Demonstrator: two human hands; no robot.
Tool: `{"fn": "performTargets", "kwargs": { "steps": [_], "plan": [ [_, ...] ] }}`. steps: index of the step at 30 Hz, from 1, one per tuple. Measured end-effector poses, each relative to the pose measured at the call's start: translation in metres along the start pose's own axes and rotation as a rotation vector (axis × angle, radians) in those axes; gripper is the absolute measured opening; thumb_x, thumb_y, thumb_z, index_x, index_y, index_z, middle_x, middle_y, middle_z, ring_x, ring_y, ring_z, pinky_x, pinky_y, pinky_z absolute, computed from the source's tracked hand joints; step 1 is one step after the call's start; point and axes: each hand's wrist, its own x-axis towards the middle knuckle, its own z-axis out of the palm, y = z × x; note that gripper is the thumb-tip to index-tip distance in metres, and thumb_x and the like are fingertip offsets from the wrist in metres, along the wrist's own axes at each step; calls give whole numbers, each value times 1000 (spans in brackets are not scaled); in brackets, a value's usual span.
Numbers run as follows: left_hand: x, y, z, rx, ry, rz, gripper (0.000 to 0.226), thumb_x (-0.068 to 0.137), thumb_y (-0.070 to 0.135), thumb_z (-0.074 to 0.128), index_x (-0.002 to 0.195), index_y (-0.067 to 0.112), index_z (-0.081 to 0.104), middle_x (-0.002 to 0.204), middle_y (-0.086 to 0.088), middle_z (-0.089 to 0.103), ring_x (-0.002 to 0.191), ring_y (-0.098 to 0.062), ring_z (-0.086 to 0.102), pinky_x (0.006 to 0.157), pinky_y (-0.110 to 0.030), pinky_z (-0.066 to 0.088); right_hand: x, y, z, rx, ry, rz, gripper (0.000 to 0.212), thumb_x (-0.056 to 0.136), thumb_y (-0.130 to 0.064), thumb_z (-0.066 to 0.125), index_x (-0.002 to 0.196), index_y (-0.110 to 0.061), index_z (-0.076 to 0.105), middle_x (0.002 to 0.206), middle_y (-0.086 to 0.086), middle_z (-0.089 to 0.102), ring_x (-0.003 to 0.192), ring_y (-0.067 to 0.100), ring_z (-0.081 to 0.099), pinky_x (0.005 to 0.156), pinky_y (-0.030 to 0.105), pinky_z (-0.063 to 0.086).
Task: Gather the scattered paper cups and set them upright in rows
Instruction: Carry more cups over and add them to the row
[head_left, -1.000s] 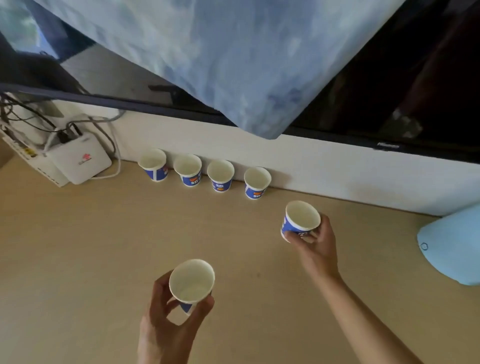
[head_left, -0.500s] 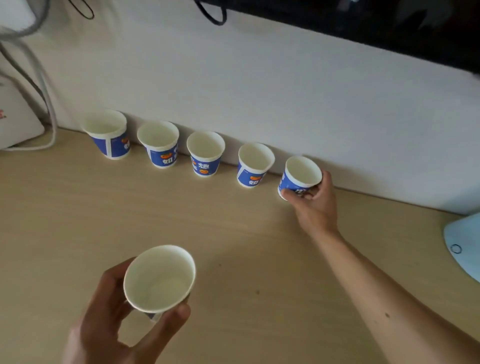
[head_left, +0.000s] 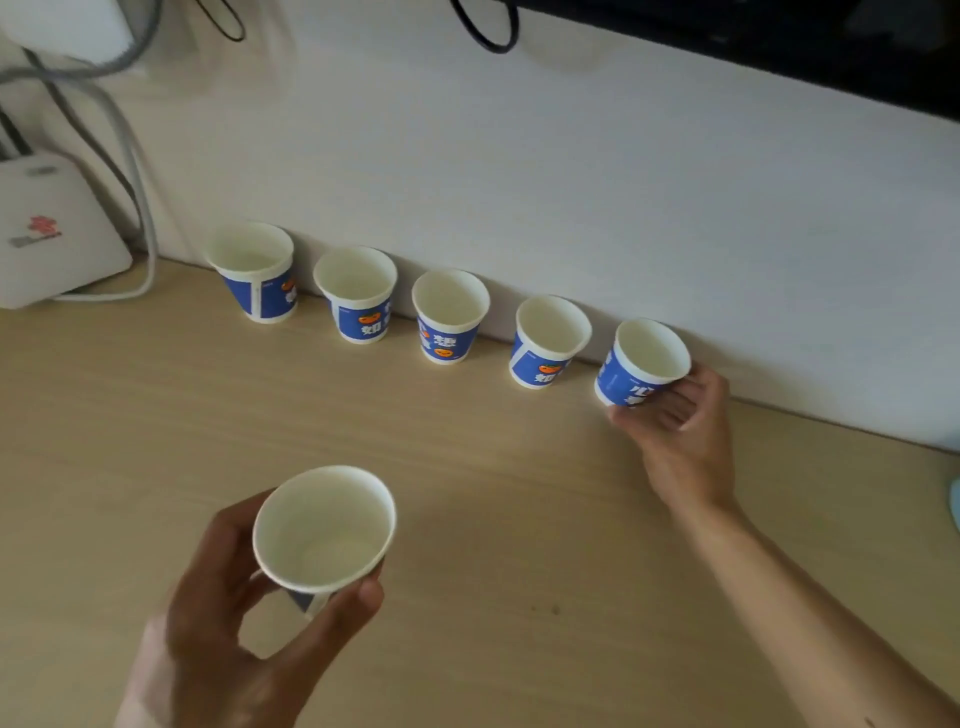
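Several blue-and-white paper cups stand upright in a row along the white wall, from the leftmost cup (head_left: 254, 270) to the fourth cup (head_left: 548, 340). My right hand (head_left: 675, 431) grips a fifth cup (head_left: 641, 364) at the row's right end, at the wall; the cup leans slightly and I cannot tell whether its base rests on the table. My left hand (head_left: 228, 613) holds another cup (head_left: 322, 530) upright above the near part of the wooden table (head_left: 493, 493), mouth facing up.
A white router box (head_left: 47, 234) with grey cables (head_left: 140, 208) sits at the far left against the wall. A dark screen edge (head_left: 779, 41) runs above the wall. A light blue object (head_left: 955, 504) pokes in at the right edge.
My right hand has carried its cup from mid-table to the wall at the row's right end. The view has come closer to the row. My left hand still holds its cup.
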Motion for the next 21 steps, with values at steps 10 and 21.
{"fn": "performTargets", "kwargs": {
  "steps": [10,21],
  "plan": [
    [97,0,-24,92,83,33,55,67,33,91,112,38,61,101,17,72,94,0,68,74,-13,52,-113,-33,22,-68,-207,-328,68,74,-39,70,137,-29,46,121,-11,59,115,3,57,95,13,39],
    [168,-23,-44,183,162,-43,58,69,34,89,112,35,52,100,24,63,95,9,60,72,-14,50,-139,-69,83,-11,-423,-425,58,72,-26,71,128,-25,53,111,-9,64,106,3,61,92,6,38]
  ]
}}
